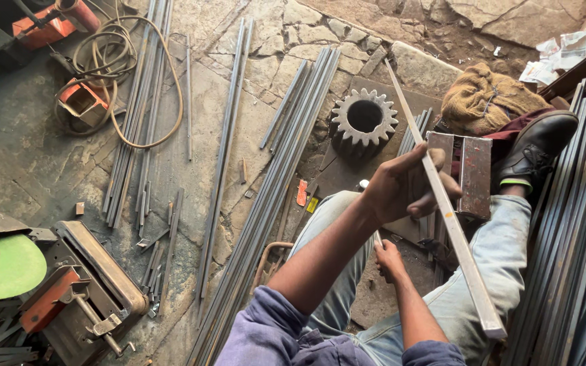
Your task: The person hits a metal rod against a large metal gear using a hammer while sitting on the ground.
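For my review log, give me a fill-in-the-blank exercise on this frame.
1. The left hand grips a long flat metal ____.
2. The big gear lies on the ____.
3. The cut-off saw's disc is coloured ____.
4. The right hand sits ____ the left hand.

Missing: bar; floor; green; below

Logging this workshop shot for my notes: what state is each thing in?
Long flat steel bar: held up, tilted, gripped by left hand.
Right hand: low between the knees, its grasp unclear.
Grey toothed gear wheel: lying flat.
Green cut-off saw disc: not visibly spinning.
Tan coiled hose: loosely coiled.
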